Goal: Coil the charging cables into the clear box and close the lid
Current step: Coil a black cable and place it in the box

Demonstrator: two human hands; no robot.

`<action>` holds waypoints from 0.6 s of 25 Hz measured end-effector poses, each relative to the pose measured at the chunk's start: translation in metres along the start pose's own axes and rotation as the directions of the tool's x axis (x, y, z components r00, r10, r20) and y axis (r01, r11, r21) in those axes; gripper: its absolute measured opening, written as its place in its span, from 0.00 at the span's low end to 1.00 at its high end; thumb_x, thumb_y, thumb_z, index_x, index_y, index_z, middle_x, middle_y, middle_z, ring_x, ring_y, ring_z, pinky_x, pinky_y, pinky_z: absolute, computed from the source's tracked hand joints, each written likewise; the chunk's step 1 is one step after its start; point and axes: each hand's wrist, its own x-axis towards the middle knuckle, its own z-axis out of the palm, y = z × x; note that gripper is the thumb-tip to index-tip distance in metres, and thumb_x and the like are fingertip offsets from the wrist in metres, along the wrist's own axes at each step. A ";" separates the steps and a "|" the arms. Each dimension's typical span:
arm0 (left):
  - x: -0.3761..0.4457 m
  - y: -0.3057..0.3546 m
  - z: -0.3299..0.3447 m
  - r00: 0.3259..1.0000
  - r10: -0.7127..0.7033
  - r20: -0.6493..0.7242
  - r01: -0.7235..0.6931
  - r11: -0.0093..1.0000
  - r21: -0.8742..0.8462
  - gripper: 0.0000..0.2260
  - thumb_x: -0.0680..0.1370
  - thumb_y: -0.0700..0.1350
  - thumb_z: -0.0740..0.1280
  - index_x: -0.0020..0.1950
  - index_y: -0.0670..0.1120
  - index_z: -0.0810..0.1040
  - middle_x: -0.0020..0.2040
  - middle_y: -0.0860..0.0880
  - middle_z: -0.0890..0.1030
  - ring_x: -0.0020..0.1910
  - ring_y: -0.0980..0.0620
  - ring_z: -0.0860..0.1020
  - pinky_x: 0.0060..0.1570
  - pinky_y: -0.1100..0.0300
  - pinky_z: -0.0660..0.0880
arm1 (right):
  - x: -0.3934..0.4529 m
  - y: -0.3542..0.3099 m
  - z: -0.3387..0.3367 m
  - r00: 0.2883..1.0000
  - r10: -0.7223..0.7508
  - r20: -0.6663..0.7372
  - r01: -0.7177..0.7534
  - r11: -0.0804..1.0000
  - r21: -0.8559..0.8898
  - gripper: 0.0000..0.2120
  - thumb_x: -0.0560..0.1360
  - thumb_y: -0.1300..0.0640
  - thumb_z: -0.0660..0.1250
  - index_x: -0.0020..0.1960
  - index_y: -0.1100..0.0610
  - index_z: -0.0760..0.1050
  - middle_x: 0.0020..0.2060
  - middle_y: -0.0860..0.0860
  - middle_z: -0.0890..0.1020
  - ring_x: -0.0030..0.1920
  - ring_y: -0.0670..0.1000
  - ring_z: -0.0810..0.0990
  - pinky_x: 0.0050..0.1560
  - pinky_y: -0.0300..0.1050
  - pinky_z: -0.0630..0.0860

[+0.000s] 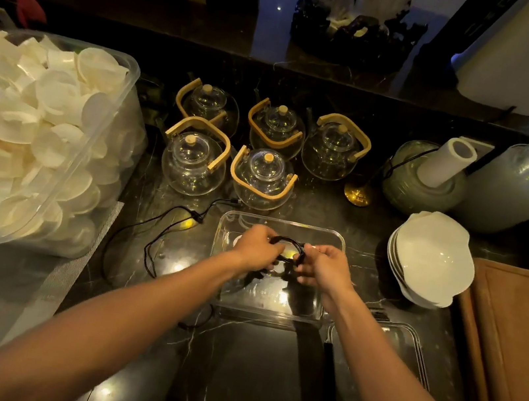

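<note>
A clear box stands open on the dark marble counter in front of me. Over it, my left hand and my right hand both grip a small coil of black charging cable, one hand on each side. A second black cable lies loose on the counter to the left of the box, one end reaching toward the glass teapots. The clear lid lies flat on the counter at the box's right front corner.
Several glass teapots with wooden handles stand just behind the box. A large plastic tub of white discs fills the left. Stacked white bowls, a wooden board and a paper roll sit on the right.
</note>
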 end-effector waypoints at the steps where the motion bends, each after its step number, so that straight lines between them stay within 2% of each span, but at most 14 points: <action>1: 0.001 -0.007 0.004 0.999 -0.042 -0.029 0.041 0.999 -0.035 0.07 0.80 0.42 0.66 0.53 0.40 0.81 0.45 0.38 0.85 0.39 0.42 0.84 0.44 0.43 0.83 | 0.005 0.005 0.003 0.999 -0.012 -0.034 0.011 0.999 -0.037 0.04 0.82 0.59 0.66 0.51 0.59 0.73 0.40 0.58 0.83 0.29 0.49 0.78 0.24 0.39 0.75; 4: 0.002 -0.018 0.011 0.991 -0.089 -0.100 0.079 0.992 -0.095 0.09 0.81 0.43 0.64 0.56 0.43 0.82 0.40 0.41 0.85 0.34 0.46 0.82 0.38 0.51 0.80 | 0.017 0.014 0.014 0.994 -0.056 -0.098 0.047 0.995 -0.093 0.03 0.82 0.59 0.66 0.51 0.59 0.74 0.37 0.57 0.81 0.29 0.49 0.77 0.25 0.40 0.76; 8: 0.008 -0.018 0.013 0.982 -0.027 -0.189 0.047 0.994 0.099 0.10 0.78 0.41 0.62 0.50 0.45 0.84 0.41 0.45 0.85 0.42 0.44 0.83 0.44 0.49 0.81 | 0.030 0.024 0.016 0.986 -0.066 -0.154 0.035 0.979 -0.201 0.04 0.82 0.58 0.67 0.52 0.59 0.76 0.39 0.56 0.81 0.31 0.49 0.79 0.29 0.43 0.81; 10: 0.013 -0.020 0.014 0.981 -0.018 -0.193 0.045 0.989 0.141 0.08 0.78 0.41 0.64 0.50 0.45 0.84 0.42 0.45 0.85 0.43 0.45 0.83 0.46 0.48 0.82 | 0.034 0.027 0.015 0.979 -0.098 -0.176 0.047 0.961 -0.273 0.07 0.81 0.57 0.68 0.55 0.60 0.77 0.40 0.54 0.82 0.32 0.48 0.80 0.30 0.43 0.81; 12: 0.016 -0.024 0.014 0.975 -0.033 -0.221 0.058 0.993 0.107 0.05 0.78 0.40 0.67 0.50 0.47 0.81 0.42 0.44 0.85 0.44 0.44 0.84 0.46 0.46 0.82 | 0.035 0.029 0.016 0.979 -0.108 -0.176 0.056 0.960 -0.274 0.11 0.81 0.58 0.69 0.61 0.62 0.76 0.40 0.54 0.82 0.35 0.47 0.82 0.34 0.44 0.83; 15: 0.019 -0.029 0.014 0.965 -0.030 -0.262 0.065 0.990 0.124 0.06 0.76 0.39 0.68 0.43 0.50 0.76 0.39 0.45 0.84 0.39 0.44 0.84 0.41 0.45 0.83 | 0.032 0.030 0.018 0.977 -0.117 -0.177 0.074 0.970 -0.232 0.20 0.80 0.61 0.69 0.69 0.63 0.70 0.45 0.55 0.82 0.42 0.49 0.84 0.40 0.51 0.86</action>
